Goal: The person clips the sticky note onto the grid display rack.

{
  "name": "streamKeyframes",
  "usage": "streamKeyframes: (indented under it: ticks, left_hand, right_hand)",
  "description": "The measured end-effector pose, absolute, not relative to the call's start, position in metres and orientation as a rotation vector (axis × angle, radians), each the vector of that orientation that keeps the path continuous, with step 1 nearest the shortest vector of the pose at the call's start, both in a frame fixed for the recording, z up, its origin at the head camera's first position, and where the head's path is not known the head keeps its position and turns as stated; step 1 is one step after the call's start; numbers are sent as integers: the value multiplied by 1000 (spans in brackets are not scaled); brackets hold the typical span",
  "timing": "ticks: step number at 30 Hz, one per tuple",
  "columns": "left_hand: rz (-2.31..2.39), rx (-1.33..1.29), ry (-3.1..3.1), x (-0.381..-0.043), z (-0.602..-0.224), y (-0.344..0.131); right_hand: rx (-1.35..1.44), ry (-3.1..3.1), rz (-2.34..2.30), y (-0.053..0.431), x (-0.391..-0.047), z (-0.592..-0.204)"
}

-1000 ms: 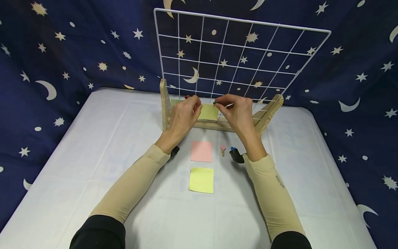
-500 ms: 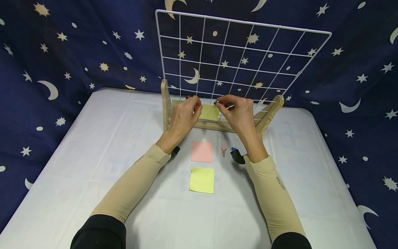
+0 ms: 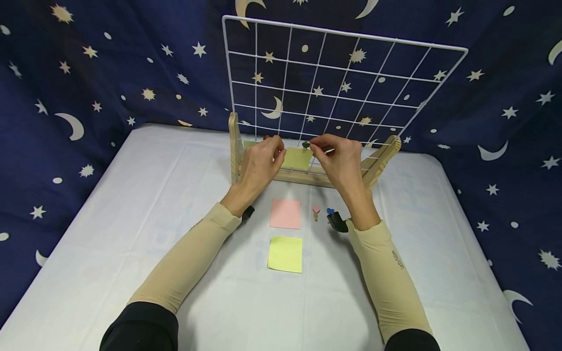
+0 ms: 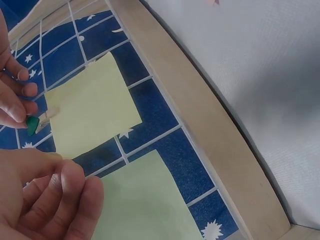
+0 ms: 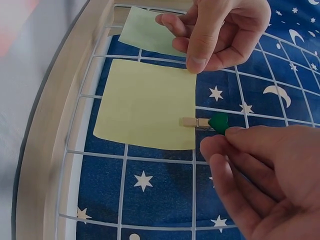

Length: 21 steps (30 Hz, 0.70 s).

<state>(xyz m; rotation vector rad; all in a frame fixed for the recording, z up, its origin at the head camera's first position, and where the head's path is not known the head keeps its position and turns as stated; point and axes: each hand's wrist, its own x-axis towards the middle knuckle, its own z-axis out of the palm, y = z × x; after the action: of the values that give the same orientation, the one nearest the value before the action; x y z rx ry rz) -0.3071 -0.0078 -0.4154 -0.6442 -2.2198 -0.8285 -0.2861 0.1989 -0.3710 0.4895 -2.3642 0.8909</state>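
A yellow sticky note (image 5: 145, 105) lies against the white wire grid (image 3: 347, 63). My left hand (image 3: 259, 158) pinches one upper corner of it between thumb and fingers. A small wooden clothespin (image 5: 190, 122) with a green heart (image 5: 218, 122) bites the note's top edge at the grid wire. My right hand (image 3: 340, 158) is beside the heart, thumb tip at its edge and fingers loosely bent, no longer squeezing the clip. A pale green note (image 4: 145, 200) hangs on the grid beside the yellow one, partly behind my left hand in the head view.
A wooden stand (image 3: 307, 177) carries the grid. On the white table (image 3: 175, 253) lie a pink note (image 3: 285, 213), another yellow note (image 3: 285, 254), a pink-topped clothespin (image 3: 316, 212) and a blue-topped clip (image 3: 330, 211). A red-topped piece (image 3: 266, 138) shows behind my left hand.
My right fingers have drawn slightly right, off the green-heart clothespin, which stays on the note and shows more fully. My left hand keeps its place at the corner.
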Motion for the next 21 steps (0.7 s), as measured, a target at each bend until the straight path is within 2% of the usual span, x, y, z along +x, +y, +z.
streamKeyframes:
  ticks: [11,21]
  left_hand:
    - [-841,-652,-2260,-304,-414,-9]
    - [-778,-789,-2437,-303,-416,-7]
  right_hand:
    - [481,-2353,883,206,-280,-371]
    - [504,-2389,856,217,-274,-379]
